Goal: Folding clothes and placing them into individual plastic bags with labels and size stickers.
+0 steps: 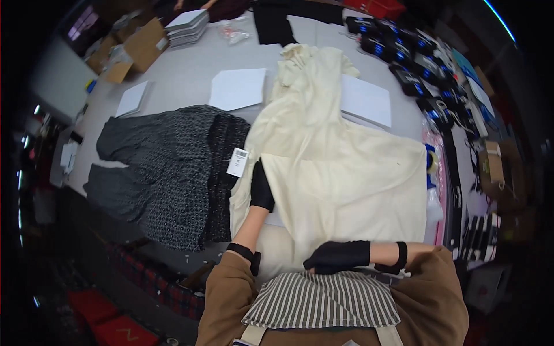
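Observation:
A large cream knit garment (pixel 340 173) is spread over the middle of the table, its narrower part bunched toward the far side. My left hand (pixel 261 185), in a black glove, lies with straight fingers at its left fold, the fingertips partly under the fabric. My right hand (pixel 337 256), also gloved, is curled at the garment's near edge, just above my striped apron (pixel 320 300); what its fingers hold is hidden. A white tag (pixel 238 162) lies left of my left hand, beside dark grey patterned garments (pixel 161 173) piled on the left.
White boards (pixel 236 86) lie beyond the garments. An open cardboard box (pixel 141 49) and stacked sheets (pixel 186 29) are at the back left, near a co-worker's hand (pixel 180 4). Bundled black items with blue marks (pixel 398 52) crowd the right. A red bin (pixel 375 7) is behind.

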Demonstrator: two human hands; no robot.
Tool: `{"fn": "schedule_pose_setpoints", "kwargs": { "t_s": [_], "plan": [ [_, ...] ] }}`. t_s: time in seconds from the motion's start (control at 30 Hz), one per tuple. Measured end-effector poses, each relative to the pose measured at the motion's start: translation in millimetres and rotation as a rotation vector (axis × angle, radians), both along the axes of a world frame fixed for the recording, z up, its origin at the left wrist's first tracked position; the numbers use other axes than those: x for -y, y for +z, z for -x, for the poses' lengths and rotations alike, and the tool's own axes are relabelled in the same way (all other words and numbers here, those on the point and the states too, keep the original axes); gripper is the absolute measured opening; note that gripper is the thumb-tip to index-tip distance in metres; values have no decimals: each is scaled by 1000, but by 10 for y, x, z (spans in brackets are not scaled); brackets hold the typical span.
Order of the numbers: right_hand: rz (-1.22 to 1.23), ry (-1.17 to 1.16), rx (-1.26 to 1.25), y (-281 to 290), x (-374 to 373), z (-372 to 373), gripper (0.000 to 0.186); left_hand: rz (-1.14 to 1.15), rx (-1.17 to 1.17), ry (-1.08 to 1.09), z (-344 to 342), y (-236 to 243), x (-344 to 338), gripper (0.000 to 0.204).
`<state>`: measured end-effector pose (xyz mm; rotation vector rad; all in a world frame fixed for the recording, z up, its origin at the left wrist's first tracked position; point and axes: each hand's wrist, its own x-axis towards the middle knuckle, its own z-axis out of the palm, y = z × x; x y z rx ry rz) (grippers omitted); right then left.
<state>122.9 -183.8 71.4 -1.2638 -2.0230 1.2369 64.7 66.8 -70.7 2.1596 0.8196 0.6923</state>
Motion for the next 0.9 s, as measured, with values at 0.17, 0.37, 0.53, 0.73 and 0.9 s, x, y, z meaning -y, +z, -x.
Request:
{"fn": "schedule_pose_setpoints", "kwargs": {
  "t_s": [0.17,0.37,0.53,0.73,0.9],
  "plan": [
    [129,-734,-7,86,789,-109,23,31,11,-104,-18,54,-22,54],
    [366,-1469,-617,-613,1814,-1260,26,6,218,-71,477,41,70,42],
    [18,-1932,-1335,-1050,2121,-2399,31,152,-87,231,201,551,594,45],
    [75,-1904,-919,-508,2025,-2538,31,-304,-191,149,222,502,483,43],
    [476,-1747,-703,-295,3026,-2257,29,-342,-237,97,391,312,338,36]
  ]
}}
